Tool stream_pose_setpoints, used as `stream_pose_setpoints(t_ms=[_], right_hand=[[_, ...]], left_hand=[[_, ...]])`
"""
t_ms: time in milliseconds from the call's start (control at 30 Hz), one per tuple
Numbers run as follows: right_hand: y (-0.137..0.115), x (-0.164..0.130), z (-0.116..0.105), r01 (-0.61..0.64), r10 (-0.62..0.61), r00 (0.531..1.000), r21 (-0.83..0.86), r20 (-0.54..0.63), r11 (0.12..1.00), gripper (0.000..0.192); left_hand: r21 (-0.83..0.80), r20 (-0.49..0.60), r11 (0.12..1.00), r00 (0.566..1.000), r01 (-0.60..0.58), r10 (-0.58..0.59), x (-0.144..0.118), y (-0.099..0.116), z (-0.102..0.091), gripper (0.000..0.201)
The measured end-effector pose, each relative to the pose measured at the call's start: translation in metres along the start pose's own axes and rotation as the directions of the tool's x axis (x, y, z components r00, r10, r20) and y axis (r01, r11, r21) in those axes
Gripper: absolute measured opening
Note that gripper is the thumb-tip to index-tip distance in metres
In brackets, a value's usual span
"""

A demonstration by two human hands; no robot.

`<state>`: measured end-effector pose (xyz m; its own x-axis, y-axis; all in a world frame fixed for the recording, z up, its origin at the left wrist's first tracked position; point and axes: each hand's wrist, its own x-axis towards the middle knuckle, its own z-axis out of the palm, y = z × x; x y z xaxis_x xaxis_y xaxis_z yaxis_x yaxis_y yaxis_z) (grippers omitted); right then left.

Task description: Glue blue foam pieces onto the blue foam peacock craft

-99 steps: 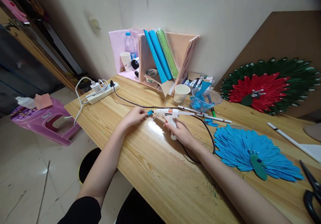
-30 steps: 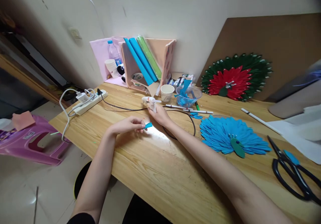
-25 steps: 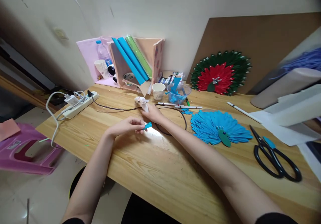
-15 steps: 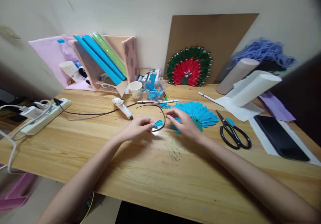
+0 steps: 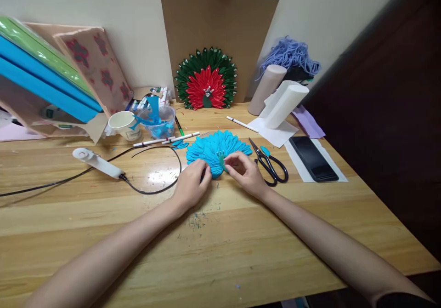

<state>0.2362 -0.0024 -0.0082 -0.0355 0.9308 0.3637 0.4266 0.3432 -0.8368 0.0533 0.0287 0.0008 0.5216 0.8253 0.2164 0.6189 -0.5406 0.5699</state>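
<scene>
- The blue paper peacock fan with a green body (image 5: 213, 148) lies flat on the wooden bench (image 5: 241, 234), centre of view, its near edge under both hands.
- The left hand (image 5: 191, 186) rests at the fan's lower left edge; its fingers (image 5: 206, 175) curl inward against the blue petals. Whether they pinch a loose piece cannot be told, as the hand hides it.
- The right hand (image 5: 245, 172) sits at the fan's lower right edge; its fingers (image 5: 230, 162) are bent and touch the fan just beside the green body. A firm grip cannot be confirmed.
- The two hands stand close together, near to touching, with the green body between them.
- Black-handled scissors (image 5: 270, 163) lie just beside the right hand, to its right, apart from the fan.
- A white glue gun (image 5: 98, 161) lies on its side well to the left; its black cord (image 5: 161, 186) loops across the bench near the left hand.
- Two white pens (image 5: 168, 139) lie behind the cord loop, near the fan's left edge.
- A clear plastic bowl of blue paper pieces (image 5: 158, 122) and a white paper cup (image 5: 123, 125) stand further back on the left.
- A red and green paper peacock fan (image 5: 206, 79) leans against a brown board (image 5: 220, 23) at the wall.
- A black phone (image 5: 313, 158) lies on white paper at the right.
- Nothing lies between the hands and the blue fan.
</scene>
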Motion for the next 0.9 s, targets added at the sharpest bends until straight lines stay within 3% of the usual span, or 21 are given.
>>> stream_pose_setpoints(t_ms=[333,600,900], right_hand=[[0.0010,-0.0007,-0.0003,0.052,-0.051,0.996,-0.010,0.073,0.999,0.015],[0.0024,-0.0024,0.0000,0.015,-0.014,0.999,-0.027,0.046,1.000,0.011],[-0.0001,-0.0024,-0.0013,0.058,-0.057,0.998,-0.077,0.020,0.995,0.008]], left_hand=[[-0.045,0.032,0.999,0.999,0.016,-0.014,-0.0006,-0.0019,-0.0008,0.022],[-0.103,0.055,0.995,0.998,0.008,-0.002,-0.0004,-0.0023,-0.0011,0.022],[-0.175,0.085,0.984,0.996,0.022,-0.007,0.0003,-0.0022,-0.0025,0.022]])
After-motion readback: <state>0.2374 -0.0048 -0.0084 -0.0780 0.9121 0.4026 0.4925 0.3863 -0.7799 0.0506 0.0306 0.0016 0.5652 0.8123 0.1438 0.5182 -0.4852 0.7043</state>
